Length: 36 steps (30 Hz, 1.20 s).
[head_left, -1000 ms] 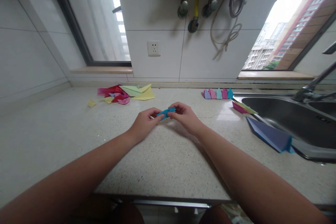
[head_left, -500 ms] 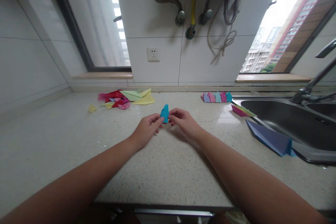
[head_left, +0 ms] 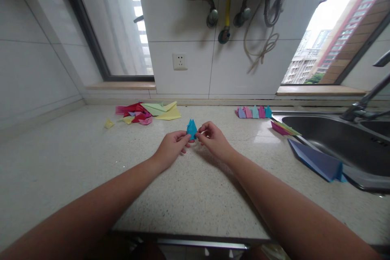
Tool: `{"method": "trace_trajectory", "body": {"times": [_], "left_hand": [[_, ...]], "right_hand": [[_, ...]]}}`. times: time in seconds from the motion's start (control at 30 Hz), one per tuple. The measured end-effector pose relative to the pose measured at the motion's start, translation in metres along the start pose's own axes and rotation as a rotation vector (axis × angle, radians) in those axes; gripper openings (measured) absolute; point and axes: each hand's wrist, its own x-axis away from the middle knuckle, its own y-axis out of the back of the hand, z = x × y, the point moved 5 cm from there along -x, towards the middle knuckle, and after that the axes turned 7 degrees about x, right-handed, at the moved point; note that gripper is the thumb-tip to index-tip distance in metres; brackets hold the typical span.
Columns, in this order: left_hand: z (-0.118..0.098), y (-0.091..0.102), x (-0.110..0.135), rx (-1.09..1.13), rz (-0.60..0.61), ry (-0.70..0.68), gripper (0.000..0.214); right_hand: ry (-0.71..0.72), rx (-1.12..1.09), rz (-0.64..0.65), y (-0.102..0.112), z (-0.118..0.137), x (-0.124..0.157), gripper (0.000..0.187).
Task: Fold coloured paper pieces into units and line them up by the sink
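Note:
A small blue folded-paper figure (head_left: 191, 128) with pointed tips is held upright above the counter, in front of me. My left hand (head_left: 173, 146) pinches its lower left side between thumb and fingers. On its right edge, my right hand (head_left: 215, 140) grips with thumb and fingertips. Part of the figure's base is hidden by the fingertips. Both forearms reach in from the bottom corners.
A heap of coloured folded paper (head_left: 143, 113) lies at the back left, with a small yellow piece (head_left: 109, 123) beside it. A row of little paper figures (head_left: 254, 112), a bluish paper plane (head_left: 317, 160) and flat folded papers (head_left: 283, 128) lie near the steel sink (head_left: 319, 130).
The blue paper figure has turned a little in my fingers and now shows a wider face with its tips apart. Both hands keep hold of it; the view has shifted slightly.

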Motion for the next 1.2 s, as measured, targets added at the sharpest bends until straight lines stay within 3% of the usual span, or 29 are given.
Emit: {"method": "trace_trajectory", "body": {"times": [0.6,1.0,1.2], "left_hand": [[-0.003,-0.007,0.003,-0.068,0.093,-0.057,0.035],[-0.009,-0.006,0.009,-0.187,0.081,-0.051,0.038],[-0.016,-0.002,0.009,-0.251,0.038,-0.143,0.041]], "right_hand": [[-0.028,0.060,0.005,0.000,0.010,0.005,0.033],[-0.078,-0.021,0.044,-0.003,0.003,0.003,0.037],[-0.119,-0.208,0.065,-0.006,0.000,0.001,0.034]]}}
